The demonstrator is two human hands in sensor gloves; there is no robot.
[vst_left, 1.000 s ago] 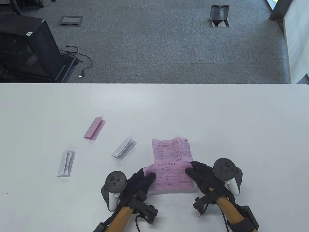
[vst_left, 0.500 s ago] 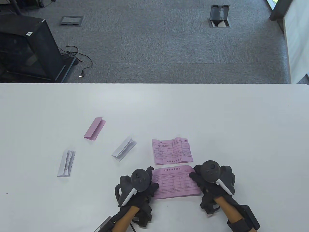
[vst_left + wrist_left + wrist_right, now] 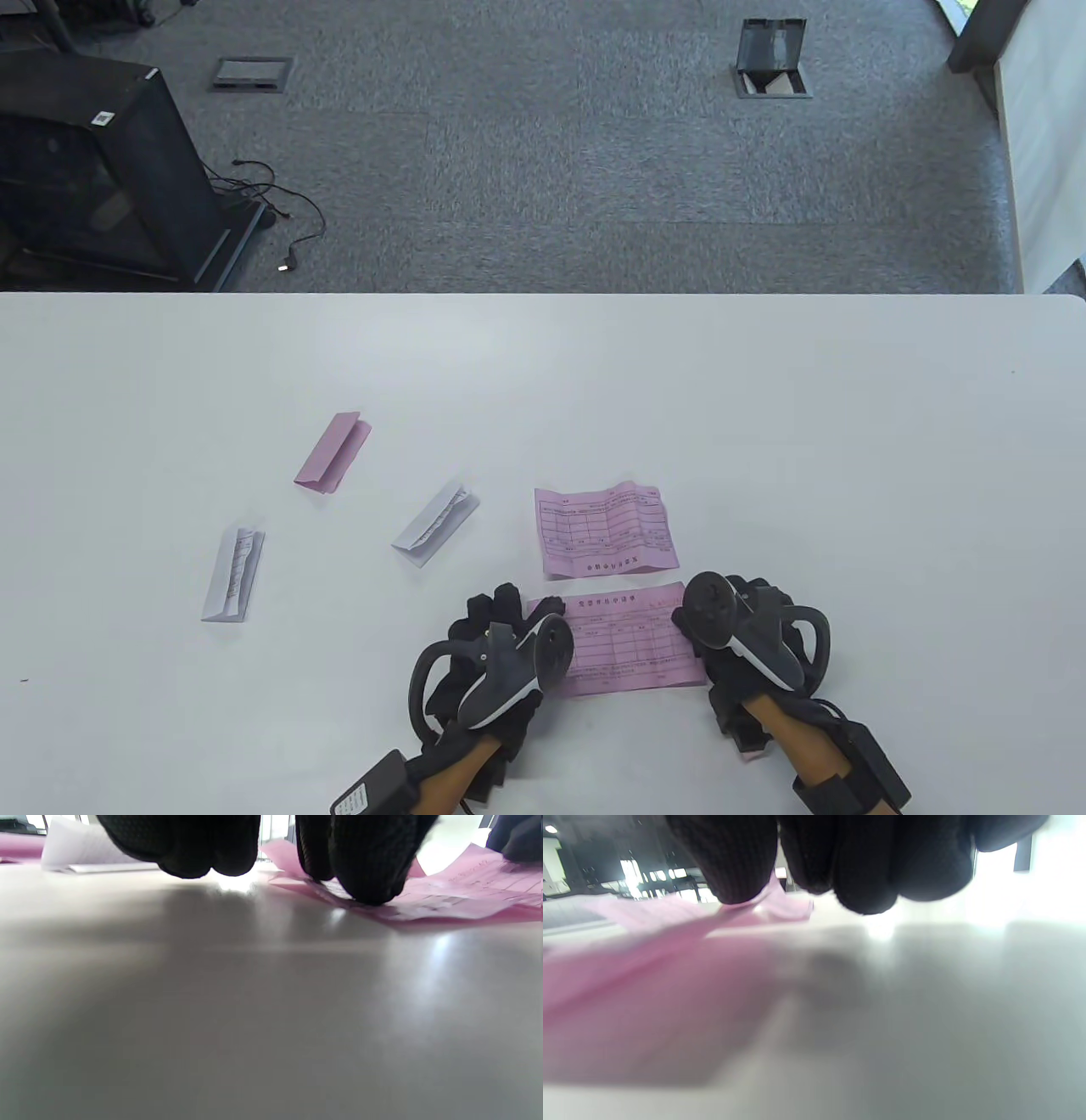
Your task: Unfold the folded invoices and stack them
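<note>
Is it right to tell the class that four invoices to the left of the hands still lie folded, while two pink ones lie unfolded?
Not quite: three invoices lie folded, not four, as the table view shows: a pink folded invoice and two white folded invoices. The two unfolded pink invoices are right.

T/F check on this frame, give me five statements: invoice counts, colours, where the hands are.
1. Two pink invoices lie unfolded: the near pink invoice and the far pink invoice. True.
2. The two unfolded invoices are already stacked. False: they lie apart, one behind the other.
3. Three folded invoices remain: a folded pink invoice, a middle folded white invoice and a left folded white invoice. True.
4. The left hand is on a folded white invoice. False: its fingers press the near pink invoice's left edge.
5. The right hand is at the near pink invoice's right edge. True.
</note>
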